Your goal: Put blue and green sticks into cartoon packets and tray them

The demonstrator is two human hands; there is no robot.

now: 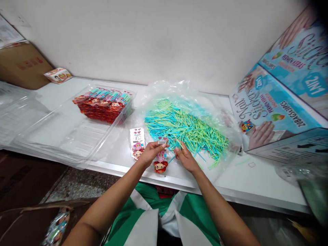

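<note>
My left hand (153,152) pinches the top of a small clear packet (161,164) with a red-haired character on its lower end. Just right of it, the fingers of my right hand (185,156) are closed at the near edge of a heap of thin green and blue sticks (181,126); a blue stick shows by the fingertips. The heap lies in an open clear plastic bag (166,89). Left of my left hand is a small stack of similar flat packets (137,141).
A clear tray (123,118) of filled packets stands at the left, beside clear empty trays (64,136). Blue printed boxes (269,112) are at the right. A cardboard box (25,66) and small carton (58,75) stand back left. An open box (28,222) sits below the table.
</note>
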